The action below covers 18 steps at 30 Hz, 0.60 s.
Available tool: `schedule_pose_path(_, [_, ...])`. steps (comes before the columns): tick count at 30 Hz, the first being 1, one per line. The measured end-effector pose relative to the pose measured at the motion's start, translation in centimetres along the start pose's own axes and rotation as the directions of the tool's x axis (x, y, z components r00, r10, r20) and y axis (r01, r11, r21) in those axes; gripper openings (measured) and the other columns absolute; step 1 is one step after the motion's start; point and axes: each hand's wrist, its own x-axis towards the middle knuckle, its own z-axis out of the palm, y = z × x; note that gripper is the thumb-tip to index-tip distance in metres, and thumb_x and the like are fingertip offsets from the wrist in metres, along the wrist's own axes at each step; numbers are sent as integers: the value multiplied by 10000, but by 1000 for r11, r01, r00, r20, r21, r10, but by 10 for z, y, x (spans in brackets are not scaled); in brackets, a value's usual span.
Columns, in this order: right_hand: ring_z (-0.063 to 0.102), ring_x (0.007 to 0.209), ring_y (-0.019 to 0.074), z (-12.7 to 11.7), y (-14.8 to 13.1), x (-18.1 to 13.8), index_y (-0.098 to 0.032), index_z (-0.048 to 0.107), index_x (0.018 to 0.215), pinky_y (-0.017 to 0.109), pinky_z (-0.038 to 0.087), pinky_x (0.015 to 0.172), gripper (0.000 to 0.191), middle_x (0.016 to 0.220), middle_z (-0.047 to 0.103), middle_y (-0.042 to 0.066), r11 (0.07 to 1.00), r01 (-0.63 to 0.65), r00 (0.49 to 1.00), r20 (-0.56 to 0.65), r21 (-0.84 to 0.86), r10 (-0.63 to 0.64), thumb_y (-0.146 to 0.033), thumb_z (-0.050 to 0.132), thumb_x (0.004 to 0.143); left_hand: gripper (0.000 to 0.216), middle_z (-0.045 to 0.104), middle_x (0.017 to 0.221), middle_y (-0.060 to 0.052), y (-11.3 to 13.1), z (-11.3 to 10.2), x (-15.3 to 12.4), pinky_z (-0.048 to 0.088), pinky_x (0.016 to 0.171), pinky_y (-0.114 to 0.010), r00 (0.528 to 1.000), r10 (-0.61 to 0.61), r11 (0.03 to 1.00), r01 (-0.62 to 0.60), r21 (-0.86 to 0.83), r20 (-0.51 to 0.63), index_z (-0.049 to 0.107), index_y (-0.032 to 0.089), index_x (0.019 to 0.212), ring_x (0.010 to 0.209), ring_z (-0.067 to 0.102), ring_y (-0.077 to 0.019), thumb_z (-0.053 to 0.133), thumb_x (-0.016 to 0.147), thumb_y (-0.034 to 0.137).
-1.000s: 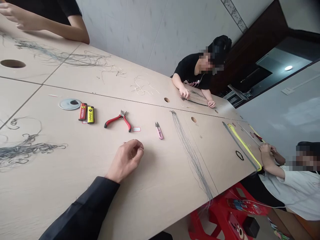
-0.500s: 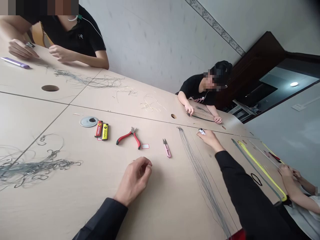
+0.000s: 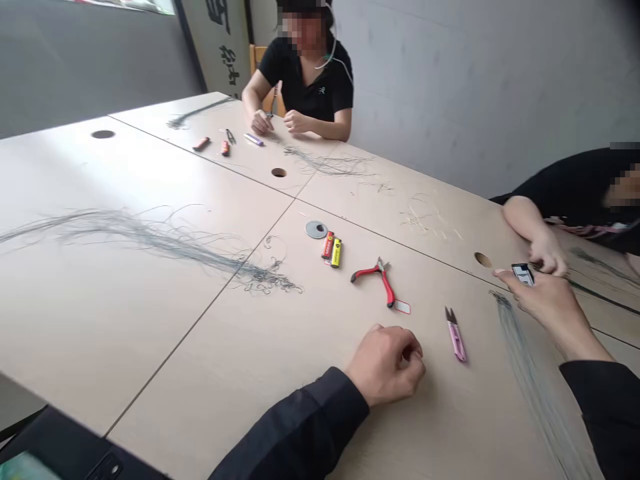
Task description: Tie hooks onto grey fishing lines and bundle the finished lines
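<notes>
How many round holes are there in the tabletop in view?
3. One hole lies just beyond the right hand, one hole in front of the co-worker at the table's far end, and one hole at the far left. Others could be out of view.

Big pale wood-look table (image 3: 125, 173) here, joined panels with round cable holes (image 3: 483, 260). A long tangle of thin grey strands (image 3: 150, 243) sprawls across it. Nearby sit a round grey disc (image 3: 316, 229), red lighter (image 3: 328, 245), yellow lighter (image 3: 336, 253), red-handled pliers (image 3: 381, 280), a little white tag (image 3: 403, 307), and pink thread snips (image 3: 455, 340).
</notes>
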Motion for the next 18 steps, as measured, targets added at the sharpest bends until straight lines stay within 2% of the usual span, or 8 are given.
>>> schedule_pose_path(2, [415,466,128,12,-26,-14,-184,685,631,341,309,540,199,465,486,6,996,11,991,131,87,-22,-317,787,740,67,627,677,16,-1,2,0,443,823,-311,1000,-17,1000,17,11,-1,588,194,765,619,549,-124,547,733,153])
schedule_pose_path(4, [382,473,118,28,-59,-39,-178,699,707,318,307,532,229,483,448,-22,974,159,949,247,161,-196,-390,768,758,64,620,668,21,-2,3,-1,447,825,-308,1000,-18,1000,18,13,2,581,195,757,619,549,-122,550,723,151])
schedule_pose_path(6, [433,521,125,48,-96,-71,-174,674,724,283,328,535,277,573,528,-10,906,324,834,370,272,-410,-439,700,801,59,617,671,19,-2,3,-1,451,821,-309,1000,-3,1000,3,15,5,572,195,752,628,555,-127,548,721,151])
schedule_pose_path(9, [426,495,126,82,-147,-120,-189,593,642,258,295,490,320,546,522,-17,833,466,625,555,299,-549,-428,601,854,58,615,706,-7,-8,5,0,465,779,-312,998,61,998,-61,20,10,549,195,759,664,570,-152,545,721,151])
schedule_pose_path(10, [453,519,133,92,-161,-133,-192,585,638,258,298,502,287,567,552,-10,806,517,580,573,290,-578,-386,604,849,76,625,750,-26,-11,7,0,472,778,-319,996,94,995,-94,23,-4,545,195,781,706,582,-170,554,717,155])
schedule_pose_path(12, [523,588,157,110,-182,-154,-202,623,694,265,309,536,188,648,629,13,770,591,530,602,243,-597,-313,611,845,142,637,864,-71,-18,11,1,485,821,-349,988,150,988,-149,30,-46,540,196,836,832,594,-221,599,708,187])
schedule_pose_path(14, [591,677,188,123,-194,-165,-215,683,828,277,327,575,106,764,693,43,749,626,508,614,219,-604,-276,604,861,173,631,935,-92,-25,16,1,481,887,-387,988,143,990,-143,5,-65,539,201,867,929,578,-253,632,723,222])
schedule_pose_path(18, [656,866,236,136,-202,-170,-239,699,1076,287,368,643,224,980,735,81,720,658,478,615,223,-627,-258,608,873,19,626,907,-63,-31,25,1,493,879,-370,997,73,991,-74,-108,-18,554,215,849,932,582,-209,556,837,201])
